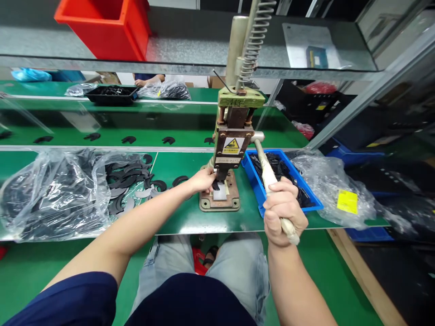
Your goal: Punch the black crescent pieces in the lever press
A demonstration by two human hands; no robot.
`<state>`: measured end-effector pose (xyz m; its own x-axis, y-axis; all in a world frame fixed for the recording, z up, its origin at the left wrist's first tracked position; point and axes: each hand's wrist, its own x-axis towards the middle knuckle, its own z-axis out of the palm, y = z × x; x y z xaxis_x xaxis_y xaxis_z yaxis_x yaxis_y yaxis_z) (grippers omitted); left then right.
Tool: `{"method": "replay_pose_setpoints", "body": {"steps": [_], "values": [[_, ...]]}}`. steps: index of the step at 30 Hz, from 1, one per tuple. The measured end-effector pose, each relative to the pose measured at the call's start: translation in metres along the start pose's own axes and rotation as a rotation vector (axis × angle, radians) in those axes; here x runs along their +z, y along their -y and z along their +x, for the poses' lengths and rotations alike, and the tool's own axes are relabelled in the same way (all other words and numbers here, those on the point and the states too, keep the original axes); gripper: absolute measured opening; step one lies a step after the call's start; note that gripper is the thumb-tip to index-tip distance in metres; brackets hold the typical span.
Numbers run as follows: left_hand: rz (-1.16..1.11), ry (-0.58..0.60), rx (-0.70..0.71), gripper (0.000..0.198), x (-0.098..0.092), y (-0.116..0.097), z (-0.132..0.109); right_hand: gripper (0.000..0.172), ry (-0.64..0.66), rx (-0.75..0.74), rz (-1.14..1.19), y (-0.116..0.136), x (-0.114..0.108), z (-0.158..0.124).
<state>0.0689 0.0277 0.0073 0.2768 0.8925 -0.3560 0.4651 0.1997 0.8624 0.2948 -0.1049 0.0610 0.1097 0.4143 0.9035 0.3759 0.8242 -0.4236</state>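
A hand press (pixel 231 145) with a yellow warning label and a tall spring stands on the green table. My left hand (pixel 203 179) is closed at the press base (pixel 222 203), its fingertips holding a small black part (pixel 215 184) under the press head. My right hand (pixel 285 212) is wrapped round the pale, taped lever (pixel 267 170) on the press's right side. Curved black pieces (pixel 125 176) lie left of the press, some spilling from a clear plastic bag (pixel 61 194). To the right, a blue tray (pixel 253 179) holds black parts.
Behind the press, a green belt (pixel 146 124) carries several spaced black pieces. A red bin (pixel 102 27) stands on the overhead shelf (pixel 190 40). Clear plastic with a yellow label (pixel 347 201) lies at the right. Another person's hand (pixel 141 83) shows beyond the belt.
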Motion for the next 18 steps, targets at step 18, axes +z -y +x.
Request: {"method": "replay_pose_setpoints", "body": {"steps": [18], "values": [[0.953,-0.173,0.326,0.048,-0.089,0.089,-0.078,0.031,-0.105,-0.005,0.017,0.001,0.011,0.003]]}}
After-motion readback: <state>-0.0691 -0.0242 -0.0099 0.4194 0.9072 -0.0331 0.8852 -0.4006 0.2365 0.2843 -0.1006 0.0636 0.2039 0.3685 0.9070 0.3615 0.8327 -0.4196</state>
